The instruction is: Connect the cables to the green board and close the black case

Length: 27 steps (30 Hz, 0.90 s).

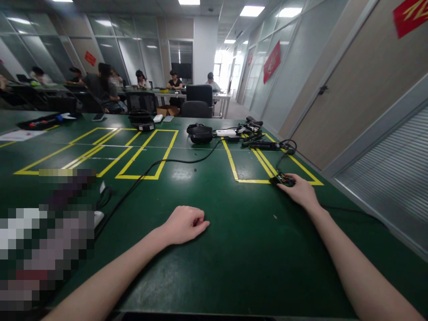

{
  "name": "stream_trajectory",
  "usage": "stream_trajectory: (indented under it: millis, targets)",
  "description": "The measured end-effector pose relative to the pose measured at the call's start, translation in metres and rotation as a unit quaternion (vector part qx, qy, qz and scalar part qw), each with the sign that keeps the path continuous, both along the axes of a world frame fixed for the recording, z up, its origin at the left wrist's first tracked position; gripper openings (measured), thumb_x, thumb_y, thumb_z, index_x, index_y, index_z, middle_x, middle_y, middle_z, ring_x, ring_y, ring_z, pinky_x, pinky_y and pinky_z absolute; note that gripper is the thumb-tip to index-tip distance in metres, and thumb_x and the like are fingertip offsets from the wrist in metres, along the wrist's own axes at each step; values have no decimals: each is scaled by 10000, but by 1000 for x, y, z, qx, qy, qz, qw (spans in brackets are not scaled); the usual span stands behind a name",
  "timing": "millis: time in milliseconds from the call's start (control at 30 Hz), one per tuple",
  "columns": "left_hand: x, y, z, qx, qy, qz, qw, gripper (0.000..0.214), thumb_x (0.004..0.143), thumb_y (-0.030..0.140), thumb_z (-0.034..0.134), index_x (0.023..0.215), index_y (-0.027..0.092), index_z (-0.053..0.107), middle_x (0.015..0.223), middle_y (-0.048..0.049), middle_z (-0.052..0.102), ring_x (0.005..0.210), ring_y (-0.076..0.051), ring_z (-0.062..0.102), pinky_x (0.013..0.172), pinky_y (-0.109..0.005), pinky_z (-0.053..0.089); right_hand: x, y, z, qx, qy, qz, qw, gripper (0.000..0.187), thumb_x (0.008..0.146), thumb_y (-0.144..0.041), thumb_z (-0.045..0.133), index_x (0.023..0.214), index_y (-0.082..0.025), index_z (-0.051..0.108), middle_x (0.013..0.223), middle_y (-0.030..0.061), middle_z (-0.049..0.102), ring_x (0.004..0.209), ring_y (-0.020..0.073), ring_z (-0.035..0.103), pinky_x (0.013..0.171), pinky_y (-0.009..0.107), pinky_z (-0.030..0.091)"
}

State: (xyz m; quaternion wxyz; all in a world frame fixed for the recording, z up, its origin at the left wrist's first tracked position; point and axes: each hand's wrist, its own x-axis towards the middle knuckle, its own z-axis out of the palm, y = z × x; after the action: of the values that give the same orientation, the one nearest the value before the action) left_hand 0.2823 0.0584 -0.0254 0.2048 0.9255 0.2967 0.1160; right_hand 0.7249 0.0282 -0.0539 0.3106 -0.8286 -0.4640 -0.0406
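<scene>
My left hand [185,224] rests on the green table [234,254] with its fingers curled into a loose fist, and nothing shows in it. Farther out on the right, my right hand [301,191] has its thumb and fingers around a small black device with coloured wires [283,179]. That device lies at the front line of a yellow tape rectangle, partly covered by the fingers. Just behind it, a thin black cable [280,162] loops toward a pile of dark gear [252,129].
A black headset [199,133] and a white power strip [226,133] stand toward the back. One long black cable [157,162] crosses the table leftward. Another headset [142,120] and a phone [98,117] lie at the far edge. Several people sit at tables behind.
</scene>
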Motion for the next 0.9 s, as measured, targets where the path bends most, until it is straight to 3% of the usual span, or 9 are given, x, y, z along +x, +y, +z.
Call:
stream_trajectory:
  millis: [100, 200, 267, 367, 433, 500, 600, 700, 900]
  targets:
    - [-1, 0, 0, -14, 2, -1, 1000, 385, 936, 383, 632, 630, 186, 508, 615, 32, 556, 567, -124, 503, 587, -250, 328, -49, 3, 10, -49, 23, 117, 992, 482, 747, -406, 772, 1184, -210, 725, 1063, 108, 784, 994, 336, 738, 835, 420, 590]
    - [-2, 0, 2, -28, -14, -3, 1000, 339, 923, 443, 656, 715, 190, 568, 672, 34, 571, 585, -123, 511, 589, -245, 347, -109, -4, 17, -39, 47, 287, 956, 473, 803, -346, 743, 1256, -218, 690, 1200, 98, 760, 1069, 304, 732, 944, 440, 579]
    - [-4, -1, 4, -35, -45, -9, 998, 278, 891, 474, 693, 912, 201, 647, 813, 15, 615, 656, -136, 552, 619, -249, 395, -147, -16, 20, -41, 66, 401, 913, 469, 828, -289, 730, 1287, -218, 669, 1272, 92, 734, 1128, 278, 715, 1002, 433, 557]
    - [-5, -2, 7, -27, -115, -41, 992, 513, 823, 512, 765, 1218, 214, 631, 1081, -56, 624, 865, -189, 612, 751, -290, 476, -194, -37, 25, -72, 65, 545, 833, 478, 822, -237, 758, 1290, -205, 666, 1207, 86, 746, 1083, 247, 724, 963, 368, 564]
    - [-5, -4, 8, -3, -144, -71, 987, 538, 777, 544, 808, 1165, 204, 658, 1114, -81, 611, 961, -226, 601, 839, -328, 477, -213, -49, 27, -77, 61, 604, 791, 461, 841, -232, 749, 1294, -206, 668, 1216, 85, 741, 1076, 239, 731, 917, 327, 573]
    - [-5, -6, 8, 25, -135, -92, 986, 478, 733, 579, 846, 972, 197, 688, 1037, -72, 616, 960, -237, 579, 874, -354, 448, -221, -55, 26, -74, 55, 628, 773, 424, 866, -238, 726, 1287, -210, 678, 1194, 79, 748, 1030, 228, 750, 848, 295, 580]
    - [-3, -8, 5, 44, -84, -103, 990, 516, 677, 636, 871, 831, 189, 665, 985, -57, 625, 919, -228, 557, 877, -367, 416, -221, -54, 22, -44, 66, 625, 777, 434, 874, -262, 731, 1300, -206, 670, 1166, 81, 767, 994, 223, 763, 835, 288, 578]
    - [-3, -7, 4, 54, -54, -100, 992, 592, 665, 697, 845, 911, 185, 683, 1004, -57, 625, 923, -233, 557, 875, -372, 416, -216, -51, 20, -17, 121, 610, 783, 524, 813, -248, 793, 1313, -206, 643, 1165, 63, 782, 1015, 217, 769, 883, 280, 570]
    - [-5, -1, 9, 84, -17, -77, 993, 750, 677, 726, 826, 1185, 186, 706, 1188, -122, 641, 1067, -312, 592, 937, -447, 443, -215, -48, 20, 25, 120, 598, 792, 305, 834, -258, 784, 1127, -215, 711, 1052, 50, 801, 897, 208, 759, 819, 302, 578]
